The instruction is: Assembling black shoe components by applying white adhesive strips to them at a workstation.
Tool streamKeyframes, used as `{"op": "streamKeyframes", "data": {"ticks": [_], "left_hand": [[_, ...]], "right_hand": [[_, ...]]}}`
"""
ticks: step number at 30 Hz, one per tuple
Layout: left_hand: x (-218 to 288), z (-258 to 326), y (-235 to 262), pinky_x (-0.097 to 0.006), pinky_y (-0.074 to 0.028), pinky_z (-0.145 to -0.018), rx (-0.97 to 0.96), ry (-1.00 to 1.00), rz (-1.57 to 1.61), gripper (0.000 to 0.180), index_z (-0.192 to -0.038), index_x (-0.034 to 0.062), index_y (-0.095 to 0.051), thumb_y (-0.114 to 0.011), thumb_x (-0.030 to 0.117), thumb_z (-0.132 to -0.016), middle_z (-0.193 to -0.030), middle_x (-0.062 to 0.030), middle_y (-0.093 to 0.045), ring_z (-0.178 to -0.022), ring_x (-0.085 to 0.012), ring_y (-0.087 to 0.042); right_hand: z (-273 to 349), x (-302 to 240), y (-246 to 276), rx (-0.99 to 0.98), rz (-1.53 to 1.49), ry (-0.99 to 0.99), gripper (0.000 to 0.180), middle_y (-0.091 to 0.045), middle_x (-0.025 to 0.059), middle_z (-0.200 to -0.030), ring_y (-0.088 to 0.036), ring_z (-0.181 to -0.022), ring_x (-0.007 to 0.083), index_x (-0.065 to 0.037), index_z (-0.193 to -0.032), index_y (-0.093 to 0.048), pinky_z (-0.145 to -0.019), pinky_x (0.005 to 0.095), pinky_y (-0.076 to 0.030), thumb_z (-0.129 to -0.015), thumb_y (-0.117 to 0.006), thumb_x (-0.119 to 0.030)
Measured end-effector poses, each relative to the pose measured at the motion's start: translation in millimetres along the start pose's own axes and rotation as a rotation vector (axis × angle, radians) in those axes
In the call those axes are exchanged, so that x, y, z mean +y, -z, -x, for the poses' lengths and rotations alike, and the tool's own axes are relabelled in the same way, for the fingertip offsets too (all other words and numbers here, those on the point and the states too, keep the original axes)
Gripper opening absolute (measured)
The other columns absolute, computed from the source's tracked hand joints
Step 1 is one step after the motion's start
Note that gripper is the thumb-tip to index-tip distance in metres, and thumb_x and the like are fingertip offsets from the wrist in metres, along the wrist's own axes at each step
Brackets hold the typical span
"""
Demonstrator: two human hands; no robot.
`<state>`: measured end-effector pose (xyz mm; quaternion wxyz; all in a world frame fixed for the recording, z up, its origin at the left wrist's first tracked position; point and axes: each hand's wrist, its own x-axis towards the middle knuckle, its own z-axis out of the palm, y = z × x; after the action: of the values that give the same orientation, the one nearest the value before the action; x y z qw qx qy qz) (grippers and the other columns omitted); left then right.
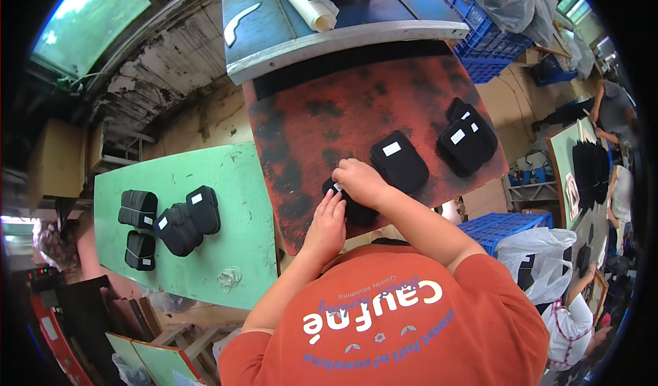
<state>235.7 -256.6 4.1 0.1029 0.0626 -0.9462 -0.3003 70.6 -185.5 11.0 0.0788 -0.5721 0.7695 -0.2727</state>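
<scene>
Red board (329,112), worn, black blotches, taken as landmark. At its near edge: small black pad (356,209), soft and dark, mostly covered by both hands. Left hand (327,225) flat on pad's near-left side, fingers stretched, not clenched. Right hand (360,180) curled over pad top, fingertips pinching at a small white label (337,188) on pad's left end; grip on label itself hard to tell.

On board, right of hands: one black case (399,161), rounded rectangle, white rectangular label on top. Farther right on board: stack (467,138) of black cases, about three, two white labels showing.

Left of board: green table (205,263). On it four black piles or cases (171,221); two with small white labels, two ribbed ones without. Bundle of rubber bands (229,277) near table's front edge.

Behind board: blue-grey machine (308,30) with panel of four round buttons, one red, one green, one dark, one larger red; paper roll (305,2) lying across it.

Right behind board: blue crates (486,43), clear bags on top. One more blue crate (507,227) and white plastic bag (541,256) right of board's near corner.
</scene>
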Motion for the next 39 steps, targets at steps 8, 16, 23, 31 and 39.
{"op": "streamKeyframes", "data": {"ticks": [8,16,23,31,39], "left_hand": [[1.4,-1.8,0.9,-0.044,-0.037,-0.103,0.006,0.041,0.011,0.041,-0.117,-0.004,-0.049,-0.059,0.0,-0.077,-0.125,-0.02,-0.05,-0.125,-0.0377,-0.041],[2.2,-16.1,13.5,-0.034,-0.045,-0.086,0.306,0.239,0.389,0.031,-0.106,-0.0023,-0.058,-0.068,0.012,-0.08,-0.105,-0.0147,-0.061,-0.096,-0.0264,-0.058],[-4.9,-22.3,22.5,-0.021,-0.044,-0.067,0.204,0.587,1.121,0.009,-0.091,-0.001,-0.062,-0.061,0.006,-0.086,-0.082,-0.0006,-0.062,-0.076,-0.0053,-0.055],[-13.5,-22.7,29.1,-0.018,-0.039,-0.06,-0.01,0.579,0.914,0.008,-0.087,-0.0011,-0.062,-0.06,0.006,-0.085,-0.074,0.0019,-0.059,-0.068,-0.0027,-0.05],[3.3,-10.4,23.1,-0.043,-0.041,-0.087,0.097,0.005,0.013,0.026,-0.102,0.0003,-0.063,-0.061,0.004,-0.075,-0.101,-0.0097,-0.063,-0.1,-0.0314,-0.055]], "right_hand": [[-9.1,9.4,13.1,-0.042,-0.269,-0.004,0.009,-0.058,0.0127,-0.084,-0.054,-0.087,0.0325,-0.002,-0.074,-0.058,-0.075,0.0376,-0.046,-0.07,-0.064,-0.007],[19.6,-14.2,10.9,0.242,-1.399,-0.77,0.01,-0.058,-0.0007,-0.075,-0.052,-0.063,0.0068,-0.007,-0.082,-0.057,-0.057,0.0199,-0.042,-0.085,-0.066,-0.011],[25.8,-33.6,19.7,0.192,-1.444,-0.879,0.006,-0.06,-0.0006,-0.08,-0.055,-0.074,0.007,-0.007,-0.087,-0.058,-0.062,0.021,-0.044,-0.086,-0.064,-0.009],[30.6,-25.3,21.9,0.056,-0.92,-0.583,0.003,-0.055,-0.0031,-0.07,-0.05,-0.064,0.0047,-0.004,-0.085,-0.061,-0.058,0.0192,-0.041,-0.085,-0.063,-0.007],[29.5,-6.1,13.4,0.115,-1.147,-0.891,0.004,-0.055,-0.0018,-0.069,-0.046,-0.054,0.0054,-0.005,-0.082,-0.061,-0.048,0.0195,-0.038,-0.085,-0.062,-0.008]]}}
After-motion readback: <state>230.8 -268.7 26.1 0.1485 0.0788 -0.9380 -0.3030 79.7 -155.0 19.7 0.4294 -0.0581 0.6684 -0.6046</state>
